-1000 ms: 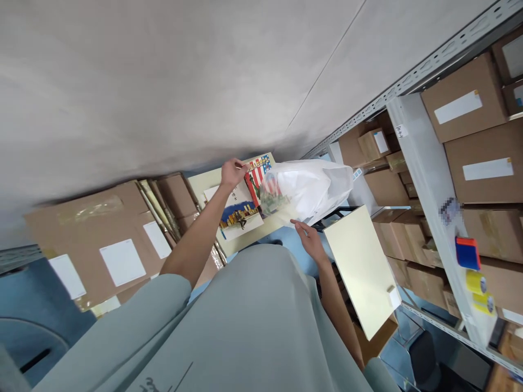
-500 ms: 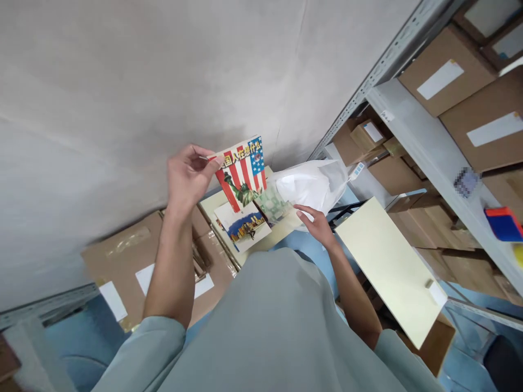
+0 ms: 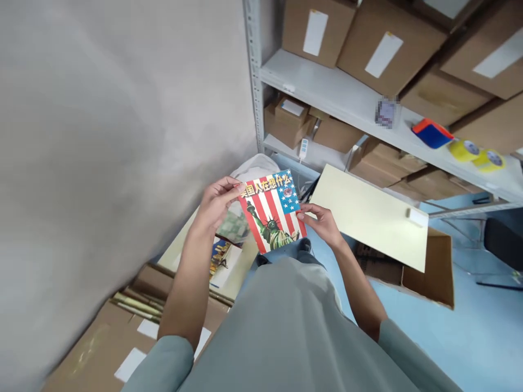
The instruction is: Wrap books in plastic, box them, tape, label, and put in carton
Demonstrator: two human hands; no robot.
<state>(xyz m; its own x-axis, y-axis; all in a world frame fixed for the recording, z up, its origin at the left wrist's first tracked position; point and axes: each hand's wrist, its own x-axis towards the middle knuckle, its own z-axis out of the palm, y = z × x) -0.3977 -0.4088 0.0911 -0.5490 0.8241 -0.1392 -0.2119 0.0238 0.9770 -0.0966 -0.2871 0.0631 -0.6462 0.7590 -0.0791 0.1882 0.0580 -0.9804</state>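
Between my two hands is a book (image 3: 269, 212) with red and white stripes, white stars on blue and a green statue on its cover. The fingers of my left hand (image 3: 220, 198) pinch its upper left corner. At its right edge my right hand (image 3: 321, 220) grips it between thumb and fingers. Behind and below the book, another book (image 3: 223, 261) with a blue and yellow city picture lies on a cream board (image 3: 241, 267). Beside it is a greenish item (image 3: 232, 224), partly covered by my left hand and the held book. A white plastic bag (image 3: 255, 166) sits behind.
A grey shelf (image 3: 322, 81) on the right holds several cardboard boxes, yellow tape rolls (image 3: 463, 149) and a blue and orange item (image 3: 432, 133). A cream panel (image 3: 371, 212) lies over an open carton (image 3: 429, 267). Cardboard boxes (image 3: 102, 337) stand at lower left, by the wall.
The view has turned rightward. The striped book has moved right, away from the board, and now faces me. My right hand has come from beside the greenish item to grip the book's right edge.
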